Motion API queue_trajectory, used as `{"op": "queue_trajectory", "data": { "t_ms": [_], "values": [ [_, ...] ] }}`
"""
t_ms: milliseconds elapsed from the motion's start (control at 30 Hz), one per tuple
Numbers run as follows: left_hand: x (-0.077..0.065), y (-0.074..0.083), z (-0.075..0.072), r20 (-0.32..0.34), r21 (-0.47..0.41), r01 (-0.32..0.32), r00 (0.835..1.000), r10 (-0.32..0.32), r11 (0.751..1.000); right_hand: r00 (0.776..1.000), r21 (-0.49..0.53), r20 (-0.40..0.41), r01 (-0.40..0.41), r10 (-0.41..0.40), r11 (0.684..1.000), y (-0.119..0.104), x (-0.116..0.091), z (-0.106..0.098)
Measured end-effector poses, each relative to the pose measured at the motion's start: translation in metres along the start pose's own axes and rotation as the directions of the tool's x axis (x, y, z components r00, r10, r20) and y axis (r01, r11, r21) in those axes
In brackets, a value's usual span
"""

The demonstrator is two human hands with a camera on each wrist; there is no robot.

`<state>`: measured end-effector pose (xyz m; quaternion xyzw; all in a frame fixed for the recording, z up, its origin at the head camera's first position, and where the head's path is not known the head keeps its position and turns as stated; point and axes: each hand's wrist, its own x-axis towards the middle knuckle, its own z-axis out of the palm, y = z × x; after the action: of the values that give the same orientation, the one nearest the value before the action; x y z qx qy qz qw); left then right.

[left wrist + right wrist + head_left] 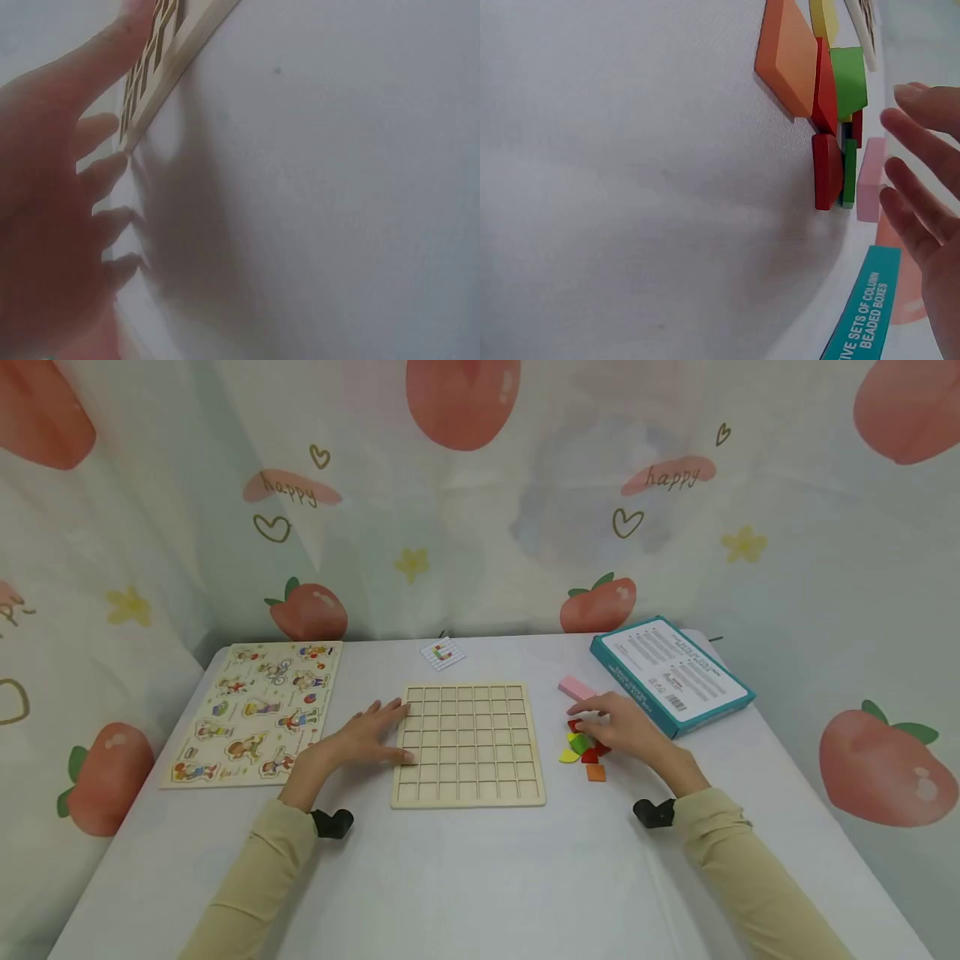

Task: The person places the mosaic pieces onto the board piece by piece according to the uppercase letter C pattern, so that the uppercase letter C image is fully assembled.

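Note:
A pale wooden grid board [467,802] with square cells lies on the white table. My left hand [362,737] touches its left edge, fingers spread; in the left wrist view the thumb reaches onto the board's rim [176,71]. Over a small heap of coloured pieces at the board's right, my right hand [626,724] hovers with loosely bent fingers, gripping nothing I can see. The heap has a green piece [849,82], red pieces [826,171], a yellow piece [569,756] and an orange square [596,772]. Just beyond is a pink block [575,687].
At the back right lies a teal-edged box [675,672] with a white printed face. A small gridded card [443,653] with a coloured pattern sits behind the board. Far left, a wooden picture puzzle [251,718] shows several figures. Printed curtains hang around the table.

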<state>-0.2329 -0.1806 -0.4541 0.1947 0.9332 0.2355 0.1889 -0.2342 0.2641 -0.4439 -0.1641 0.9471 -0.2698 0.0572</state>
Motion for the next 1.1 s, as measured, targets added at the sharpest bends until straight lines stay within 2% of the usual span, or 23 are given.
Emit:
{"op": "queue_trajectory", "data": {
  "t_ms": [267,400,700,1100],
  "values": [
    [-0.0034,0.0003,0.0010,0.002,-0.002,0.004,1.000,-0.004,1.000,0.996,0.005,0.074,0.049,-0.049,0.999,-0.0025,0.0072,0.0040],
    [-0.0028,0.0007,0.0012,-0.001,0.003,0.007,1.000,-0.007,1.000,0.995,-0.004,0.090,0.043,-0.042,0.999,-0.0012,0.0069,0.0025],
    [-0.0027,-0.0009,0.0033,-0.013,-0.010,0.028,1.000,-0.028,1.000,0.983,0.000,0.175,-0.062,0.062,0.998,-0.0001,0.0068,0.0015],
    [-0.0017,-0.0013,0.0048,-0.018,-0.046,0.049,0.999,-0.050,0.998,0.975,-0.001,0.190,-0.119,0.117,0.993,-0.0042,0.0103,0.0070]
  ]
}}
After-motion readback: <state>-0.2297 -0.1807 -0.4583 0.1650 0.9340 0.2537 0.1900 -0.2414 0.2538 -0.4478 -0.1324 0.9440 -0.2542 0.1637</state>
